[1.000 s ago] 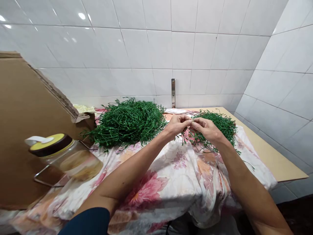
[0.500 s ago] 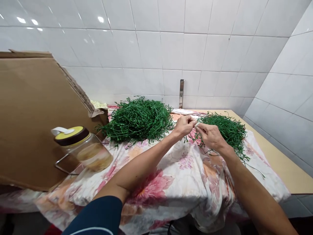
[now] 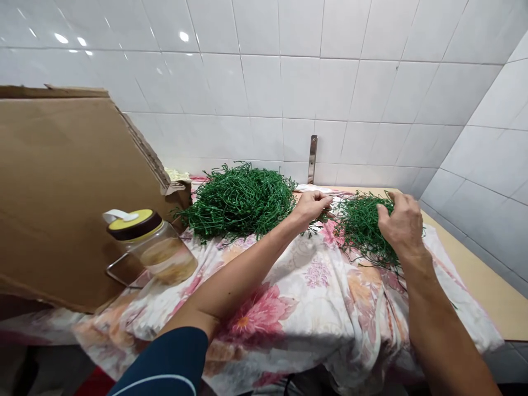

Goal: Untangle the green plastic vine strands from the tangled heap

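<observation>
My left hand (image 3: 312,207) is closed in a pinch between two heaps of thin green stems with small bud-like tips. A few green stems (image 3: 315,226) hang just below its fingers, so it appears to hold a small bunch by the ends. The larger heap of stems (image 3: 243,203) lies to its left. Over the smaller heap of stems (image 3: 358,220) on the right is my right hand (image 3: 402,223), its thumb and fingers apart. That hand touches or hovers right at the heap's right side; no stem is plainly gripped in it.
A floral cloth (image 3: 289,280) covers most of the table (image 3: 474,275). On the left stand a large cardboard box (image 3: 61,192) and a lidded clear jar (image 3: 160,253) with a wire handle. A metal strip (image 3: 312,159) is upright against the tiled wall (image 3: 256,82).
My right hand has left my left hand's fingertips, moved right to the smaller heap and spread its fingers. The left hand stays pinched in nearly the same place. The view has shifted slightly.
</observation>
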The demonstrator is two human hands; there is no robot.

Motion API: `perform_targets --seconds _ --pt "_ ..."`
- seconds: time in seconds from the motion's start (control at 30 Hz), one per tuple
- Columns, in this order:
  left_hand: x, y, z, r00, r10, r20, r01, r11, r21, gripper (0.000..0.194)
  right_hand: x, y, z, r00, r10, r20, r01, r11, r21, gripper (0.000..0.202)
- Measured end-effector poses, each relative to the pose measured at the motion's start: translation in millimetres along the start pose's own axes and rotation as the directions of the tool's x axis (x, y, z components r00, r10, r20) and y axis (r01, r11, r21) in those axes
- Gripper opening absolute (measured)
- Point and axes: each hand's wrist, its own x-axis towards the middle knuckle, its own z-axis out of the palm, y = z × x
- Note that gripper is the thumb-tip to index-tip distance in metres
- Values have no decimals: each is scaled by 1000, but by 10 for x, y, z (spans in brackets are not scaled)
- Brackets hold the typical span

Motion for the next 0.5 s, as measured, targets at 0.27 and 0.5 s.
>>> perform_targets --seconds 0.27,0.5 --pt "-92 -21 78 997 40 73 -49 991 127 26 -80 -417 -93 983 -181 35 155 915 372 21" --pt "-77 -48 91 986 141 91 -154 975 162 28 -197 -513 51 896 -372 243 228 854 468 12"
